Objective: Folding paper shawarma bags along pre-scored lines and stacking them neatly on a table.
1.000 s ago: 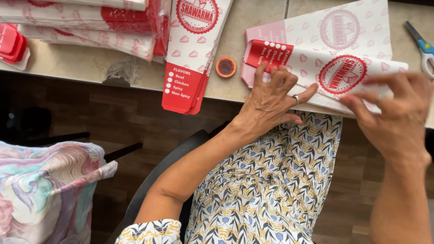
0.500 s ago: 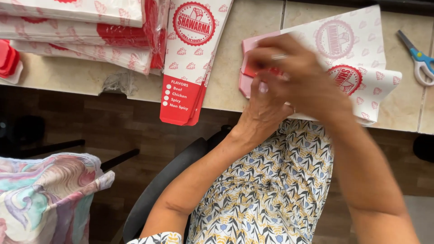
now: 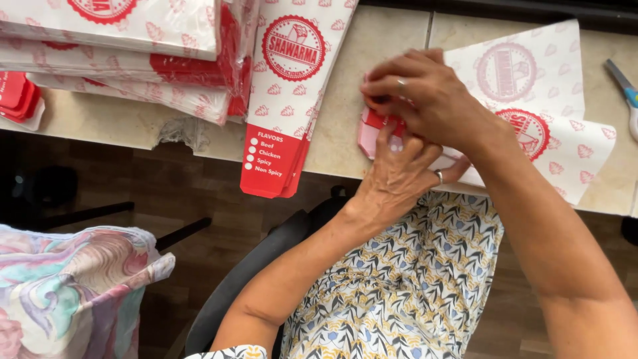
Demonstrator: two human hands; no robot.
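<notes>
A white printed paper sheet [image 3: 531, 113] with red round emblems lies on the beige counter [image 3: 385, 80], its left end folded over in red. My right hand [image 3: 425, 100] reaches across and presses its fingertips down on that folded red end. From below, my left hand [image 3: 399, 179] comes up at the counter's edge and pinches the same fold with its fingers. Both hands touch each other over the fold, which they largely hide. A finished long paper sleeve [image 3: 286, 100] with a red bottom lies just to the left and hangs over the edge.
A stack of similar paper sleeves [image 3: 119, 46] fills the counter's upper left, beside a red object [image 3: 16, 96]. Blue-handled scissors [image 3: 625, 83] lie at the far right. A dark chair [image 3: 252, 279] and a patterned cloth [image 3: 73, 286] are below the counter edge.
My right hand has crossed from the sheet's right edge to its folded left end, meeting my left hand. A small orange ring seen beside the sheet earlier is out of sight.
</notes>
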